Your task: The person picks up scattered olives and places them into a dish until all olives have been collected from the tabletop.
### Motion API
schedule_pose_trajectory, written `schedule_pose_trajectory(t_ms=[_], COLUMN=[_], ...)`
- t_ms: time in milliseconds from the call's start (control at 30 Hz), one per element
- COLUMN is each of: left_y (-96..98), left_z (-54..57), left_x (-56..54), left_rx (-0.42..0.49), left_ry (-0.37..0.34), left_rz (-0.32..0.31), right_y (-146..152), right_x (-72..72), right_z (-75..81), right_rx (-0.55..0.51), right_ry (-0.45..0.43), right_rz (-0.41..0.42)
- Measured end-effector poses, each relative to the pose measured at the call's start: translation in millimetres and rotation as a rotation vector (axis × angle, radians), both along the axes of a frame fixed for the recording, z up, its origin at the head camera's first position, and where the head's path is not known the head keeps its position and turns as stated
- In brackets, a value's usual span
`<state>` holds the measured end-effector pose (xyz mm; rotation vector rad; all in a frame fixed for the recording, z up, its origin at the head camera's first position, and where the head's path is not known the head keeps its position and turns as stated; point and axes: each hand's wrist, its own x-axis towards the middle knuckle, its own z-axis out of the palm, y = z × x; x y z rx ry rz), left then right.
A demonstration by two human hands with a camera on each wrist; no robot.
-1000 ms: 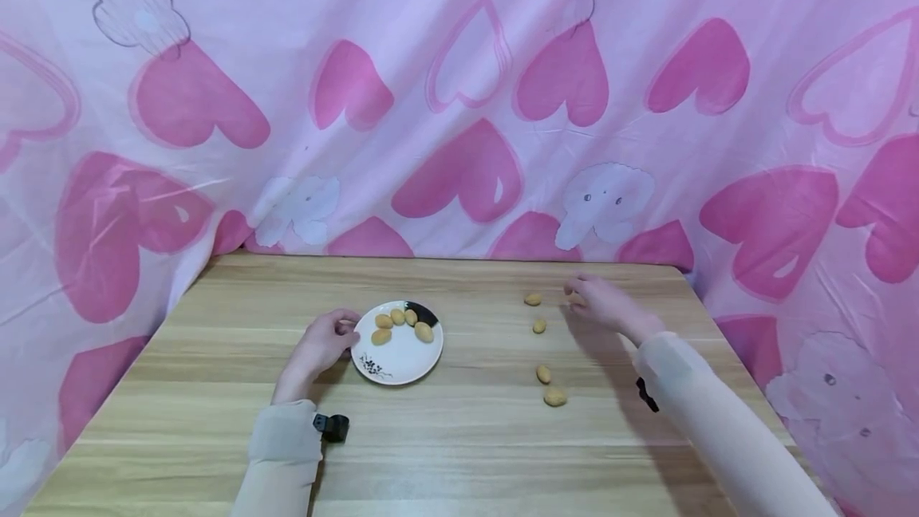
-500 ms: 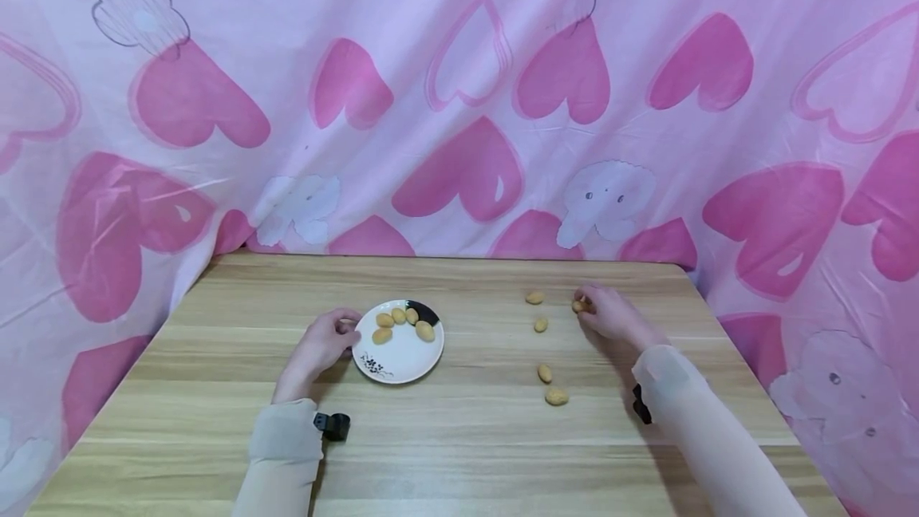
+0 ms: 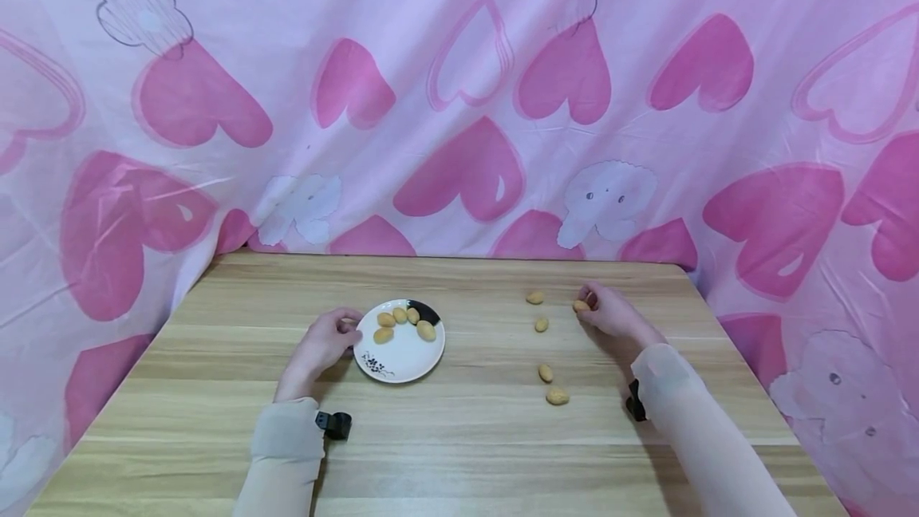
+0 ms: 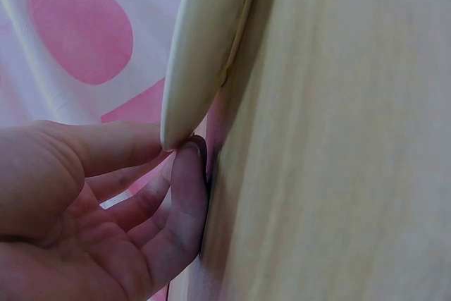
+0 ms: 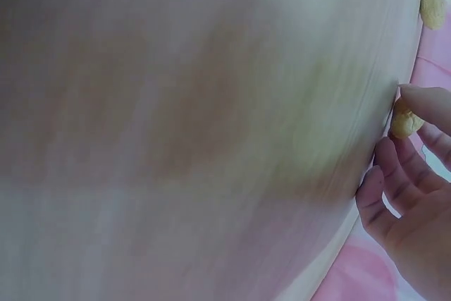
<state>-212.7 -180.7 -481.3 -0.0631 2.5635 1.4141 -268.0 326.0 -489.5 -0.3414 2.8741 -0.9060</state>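
My left hand (image 3: 325, 341) pinches the left rim of a white plate (image 3: 402, 357) with a black patch and dark flower print. In the left wrist view the thumb lies on the rim of the plate (image 4: 201, 54) with curled fingers below it. Several tan, oval, nut-like pieces (image 3: 426, 331) lie on the plate. At the right, my right hand (image 3: 610, 313) has thumb and fingers around another tan nut-like piece (image 3: 579, 306) at the tabletop. The right wrist view shows this rough piece (image 5: 403, 123) between thumb and fingers, partly hidden.
On the wooden table (image 3: 459, 453), more tan pieces lie in a loose column between plate and right hand: one at the back (image 3: 534, 297), one below it (image 3: 542, 325), others nearer the front (image 3: 557, 396). A pink heart-patterned cloth (image 3: 459, 166) hangs behind the table.
My right hand has come down onto a tan nut-like piece at the right and taken it between thumb and fingers, then stayed nearly still. The left hand keeps its hold on the plate.
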Motion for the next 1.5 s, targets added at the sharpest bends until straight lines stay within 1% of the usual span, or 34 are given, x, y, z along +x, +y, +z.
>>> schedule_pose_trajectory(t_ms=[200,267,333,467,667,833,900,1067,1267,1500], left_y=[-0.3,-0.2,-0.6,-1.5,-2.5,-1.8,-1.2,0.0,0.2,0.4], left_z=[-2.7,-3.1,-3.4,-3.1,-2.7,-2.3,-1.9,-1.9,-1.9,-2.5], left_x=[-1.1,-1.6,-2.1,-2.3,-2.4,-2.2,-2.0,-2.1,-1.4,-1.8], left_rx=[-0.007,-0.009,-0.009,-0.017,-0.022,-0.013,-0.005,-0.001,-0.001,0.004], left_ry=[0.002,0.002,0.003,0.0,0.004,0.003,0.002,0.008,0.008,0.0], left_rz=[0.006,0.01,0.01,0.014,0.012,0.012,0.012,0.011,0.012,0.015], right_y=[-2.5,-4.5,-6.9,-14.8,-33.2,-56.6,-67.1,-95.6,-132.1,-176.9], right_x=[-1.3,-2.6,-3.9,-4.4,-4.1,-4.7,-5.8,-6.1,-3.3,1.4], right_z=[4.2,5.7,7.5,13.8,25.3,33.8,35.9,42.5,48.1,45.9], right_rx=[-0.034,-0.053,-0.044,-0.01,0.014,0.032,0.031,-0.001,-0.016,-0.014], right_ry=[-0.068,-0.093,-0.099,-0.089,-0.023,0.015,0.043,0.088,0.093,0.073], right_rz=[-0.012,-0.029,-0.03,-0.033,0.022,0.063,0.094,0.16,0.215,0.235])
